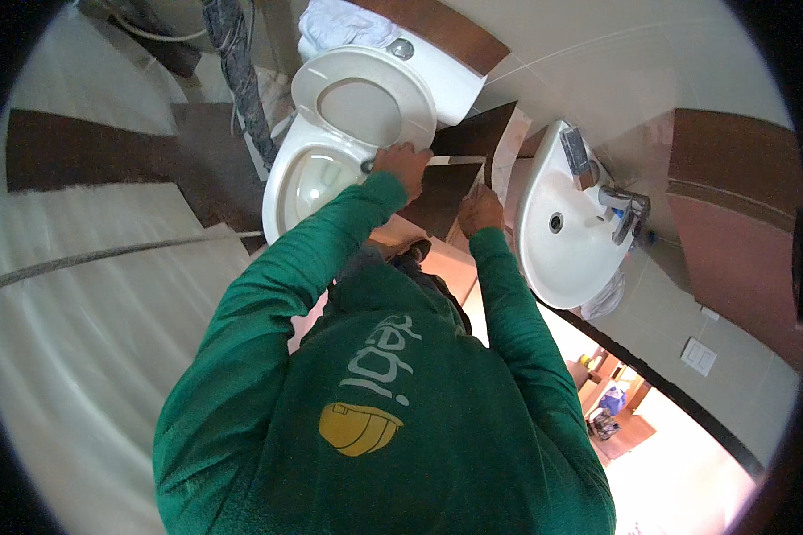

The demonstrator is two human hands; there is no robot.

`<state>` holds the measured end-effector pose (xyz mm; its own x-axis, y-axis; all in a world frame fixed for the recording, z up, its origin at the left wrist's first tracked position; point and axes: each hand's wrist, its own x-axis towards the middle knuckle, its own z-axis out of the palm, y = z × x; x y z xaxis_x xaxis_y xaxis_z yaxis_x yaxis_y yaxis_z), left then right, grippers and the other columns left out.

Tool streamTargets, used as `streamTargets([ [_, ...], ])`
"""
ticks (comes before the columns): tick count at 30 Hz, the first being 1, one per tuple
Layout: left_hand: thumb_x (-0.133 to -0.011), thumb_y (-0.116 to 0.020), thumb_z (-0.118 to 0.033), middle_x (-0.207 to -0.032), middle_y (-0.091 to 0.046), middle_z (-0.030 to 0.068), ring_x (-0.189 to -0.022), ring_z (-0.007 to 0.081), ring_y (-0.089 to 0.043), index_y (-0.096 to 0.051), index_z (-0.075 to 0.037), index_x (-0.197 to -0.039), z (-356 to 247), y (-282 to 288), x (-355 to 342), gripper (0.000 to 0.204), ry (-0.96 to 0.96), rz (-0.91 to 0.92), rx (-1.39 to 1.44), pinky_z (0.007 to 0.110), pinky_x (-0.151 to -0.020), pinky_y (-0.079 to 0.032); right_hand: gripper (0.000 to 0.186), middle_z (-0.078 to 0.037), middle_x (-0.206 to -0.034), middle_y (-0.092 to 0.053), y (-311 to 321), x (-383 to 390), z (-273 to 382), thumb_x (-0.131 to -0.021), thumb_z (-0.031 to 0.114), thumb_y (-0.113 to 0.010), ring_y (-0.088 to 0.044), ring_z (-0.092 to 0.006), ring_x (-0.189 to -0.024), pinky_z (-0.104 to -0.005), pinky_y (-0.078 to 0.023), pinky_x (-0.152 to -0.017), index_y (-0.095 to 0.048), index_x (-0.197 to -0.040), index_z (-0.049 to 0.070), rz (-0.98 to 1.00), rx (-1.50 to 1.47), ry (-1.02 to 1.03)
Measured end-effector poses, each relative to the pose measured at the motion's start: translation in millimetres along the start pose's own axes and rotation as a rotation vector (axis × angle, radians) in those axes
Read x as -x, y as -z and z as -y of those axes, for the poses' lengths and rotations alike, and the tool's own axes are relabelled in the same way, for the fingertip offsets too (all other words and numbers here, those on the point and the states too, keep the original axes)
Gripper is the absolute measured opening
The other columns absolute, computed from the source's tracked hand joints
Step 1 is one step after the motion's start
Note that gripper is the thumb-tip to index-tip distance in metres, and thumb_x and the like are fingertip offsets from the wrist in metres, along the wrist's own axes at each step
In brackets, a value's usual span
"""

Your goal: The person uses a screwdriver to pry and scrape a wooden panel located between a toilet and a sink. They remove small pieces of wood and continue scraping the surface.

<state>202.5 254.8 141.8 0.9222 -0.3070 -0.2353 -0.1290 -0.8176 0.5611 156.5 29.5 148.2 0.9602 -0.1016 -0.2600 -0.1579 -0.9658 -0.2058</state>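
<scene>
My left hand (401,168) is curled at the right side of the white toilet (277,209), beside the seat (410,98) and the left end of a dark brown panel (437,192); what its fingers grip is unclear. My right hand (480,212) is closed on the panel's right end, just left of the washbasin. Another dark board (477,129) stands behind the panel, between toilet and basin. A folded white cloth (348,22) lies on the cistern, beside the round flush button (401,48).
The white basin (567,259) with its tap (627,214) is at right. A hose (107,250) runs across the pale sheeting (80,366) at left; a grey wrapped pipe (250,98) stands behind. A bright doorway (660,464) with cluttered furniture beyond lies lower right.
</scene>
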Motion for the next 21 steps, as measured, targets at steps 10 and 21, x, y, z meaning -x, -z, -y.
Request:
streamTargets([
  [10,-0.090,-0.074,-0.035,-0.097,-0.068,0.0266,-0.093,0.0437,-0.067,-0.061,0.001,-0.102,-28,-68,41,0.040,0.094,-0.017,0.521,0.053,-0.082,-0.051,0.040,-0.032,-0.124,-0.062,-17,25,-16,-0.096,0.018,-0.056,-0.062,-0.0514,-0.109,-0.0551,-0.051,-0.094,-0.054,-0.131,-0.002,-0.089,-0.174,0.045],
  [21,-0.085,-0.082,-0.044,-0.093,-0.070,0.0207,-0.088,0.0390,-0.068,-0.065,-0.001,-0.100,-56,-85,-5,0.048,0.176,0.053,0.611,0.047,-0.079,-0.052,0.047,-0.030,-0.131,-0.061,-41,66,-34,-0.110,0.036,-0.038,-0.058,-0.0496,-0.120,-0.0538,-0.045,-0.104,-0.056,-0.134,-0.001,-0.292,-0.246,0.129],
])
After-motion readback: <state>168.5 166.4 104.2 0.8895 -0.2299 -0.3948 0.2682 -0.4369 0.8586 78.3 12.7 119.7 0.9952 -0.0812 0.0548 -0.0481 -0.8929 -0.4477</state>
